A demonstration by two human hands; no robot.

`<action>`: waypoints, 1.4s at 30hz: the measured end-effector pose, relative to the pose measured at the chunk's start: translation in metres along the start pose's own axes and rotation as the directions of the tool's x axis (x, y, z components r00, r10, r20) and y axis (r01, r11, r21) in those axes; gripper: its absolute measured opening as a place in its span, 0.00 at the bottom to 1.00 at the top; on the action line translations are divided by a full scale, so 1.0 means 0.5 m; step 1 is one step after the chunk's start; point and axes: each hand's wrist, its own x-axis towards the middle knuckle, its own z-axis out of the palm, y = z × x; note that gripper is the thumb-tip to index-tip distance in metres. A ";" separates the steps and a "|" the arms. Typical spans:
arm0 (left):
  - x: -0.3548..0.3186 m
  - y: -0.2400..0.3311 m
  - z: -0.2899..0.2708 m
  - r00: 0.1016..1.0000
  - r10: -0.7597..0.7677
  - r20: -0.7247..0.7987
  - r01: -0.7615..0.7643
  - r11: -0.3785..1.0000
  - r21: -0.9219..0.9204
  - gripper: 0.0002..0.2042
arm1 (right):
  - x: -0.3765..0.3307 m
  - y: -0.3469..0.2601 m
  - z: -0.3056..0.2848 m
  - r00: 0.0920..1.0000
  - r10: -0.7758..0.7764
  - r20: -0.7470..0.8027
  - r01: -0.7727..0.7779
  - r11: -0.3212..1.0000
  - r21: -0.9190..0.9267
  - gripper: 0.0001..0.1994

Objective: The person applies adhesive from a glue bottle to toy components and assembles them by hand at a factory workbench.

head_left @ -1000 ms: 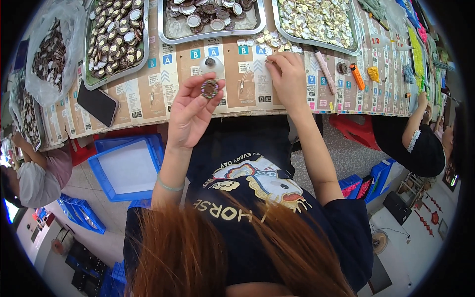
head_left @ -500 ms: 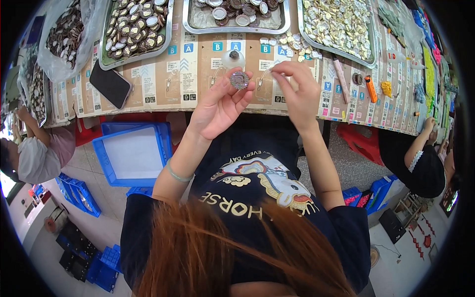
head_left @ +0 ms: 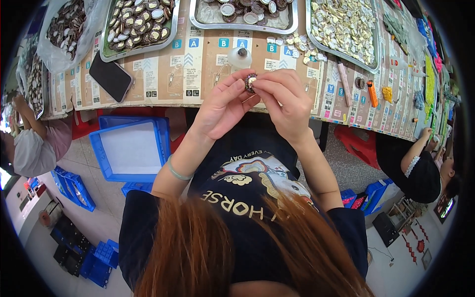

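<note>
Round piece (head_left: 251, 83), dark-rimmed with a cream patch: tilted, raised over the near part of the table (head_left: 163, 91), between both hands and in contact with each. Left hand (head_left: 225, 103): pinching the round piece by its rim between thumb and fingertips, palm turned upward. Right hand (head_left: 288, 101): bent, with thumb and forefinger drawn close together at the face of the same piece; cannot tell whether anything else lies between these fingertips. Just beyond the left hand: translucent bottle (head_left: 239, 59) with a dark tip. Well to the left of the left hand: black phone (head_left: 111, 80), lying flat. Farther beyond the left hand: middle tray (head_left: 232, 27), with dark and white caps. Just beyond the right hand: loose pale pieces (head_left: 302, 48). To the right of the right hand, in outward order: pink stick (head_left: 345, 84), dark ring (head_left: 360, 82), orange tool (head_left: 372, 93), yellow lump (head_left: 387, 94).
</note>
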 end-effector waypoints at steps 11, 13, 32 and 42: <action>-0.003 0.004 0.008 1.000 -0.011 -0.018 0.011 1.000 -0.010 0.14 | -0.002 -0.011 -0.008 0.998 0.035 0.055 -0.037 0.999 0.029 0.11; -0.004 0.003 0.018 0.999 -0.026 -0.041 0.027 0.999 0.033 0.14 | -0.009 -0.002 -0.007 0.998 0.043 0.051 -0.046 0.997 0.061 0.16; -0.003 -0.001 0.032 0.990 -0.063 -0.129 0.083 0.984 0.156 0.12 | -0.022 -0.003 -0.010 0.980 0.152 0.129 -0.177 0.962 0.206 0.27; -0.013 0.012 0.056 0.983 0.007 -0.185 0.034 0.976 0.217 0.08 | -0.036 -0.005 -0.005 0.947 0.298 0.118 -0.314 0.787 0.532 0.25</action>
